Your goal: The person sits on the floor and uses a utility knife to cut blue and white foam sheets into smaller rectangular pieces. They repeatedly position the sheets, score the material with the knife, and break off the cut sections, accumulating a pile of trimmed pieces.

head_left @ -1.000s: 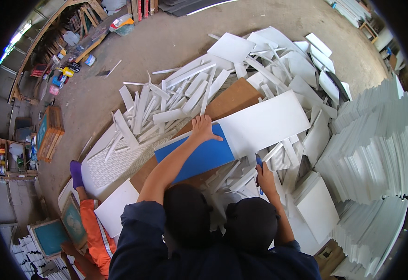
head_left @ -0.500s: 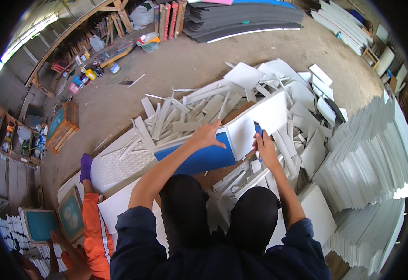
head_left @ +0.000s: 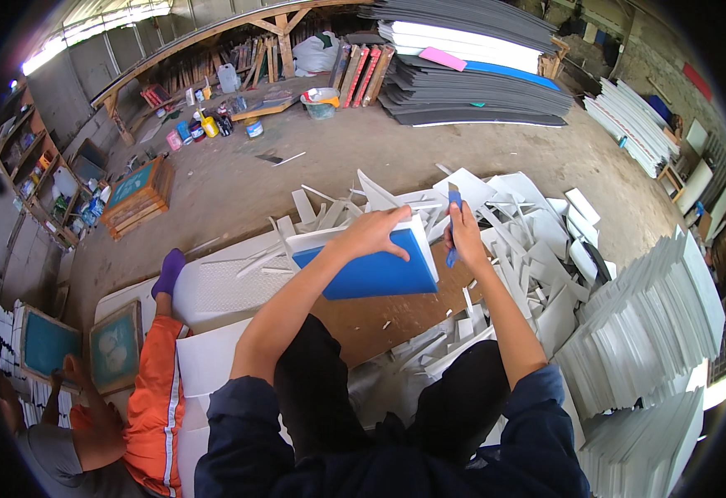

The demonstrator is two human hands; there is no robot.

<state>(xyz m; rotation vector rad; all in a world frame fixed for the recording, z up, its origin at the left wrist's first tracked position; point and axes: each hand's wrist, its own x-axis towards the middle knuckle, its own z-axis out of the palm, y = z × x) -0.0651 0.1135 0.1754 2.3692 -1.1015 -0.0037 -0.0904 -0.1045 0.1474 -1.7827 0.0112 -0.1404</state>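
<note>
My left hand (head_left: 374, 235) lies flat on a blue ruler board (head_left: 375, 267) that rests over a white foam sheet (head_left: 423, 233) on a brown cutting board (head_left: 392, 314). My right hand (head_left: 464, 235) is shut on a blue-handled knife (head_left: 453, 222), held upright along the right edge of the blue board. White offcut strips (head_left: 334, 214) are heaped just beyond both hands.
Stacks of cut white sheets (head_left: 641, 332) stand at my right. Another person in orange trousers (head_left: 154, 390) sits at lower left with framed screens (head_left: 114, 344). Dark and white sheet piles (head_left: 471, 70) lie at the back, with paint pots (head_left: 205, 124) by a wooden frame.
The view tilted up toward the far wall. My right hand carried the knife from near my knee up along the blue board's right edge to its far end. My left hand stayed pressing the board.
</note>
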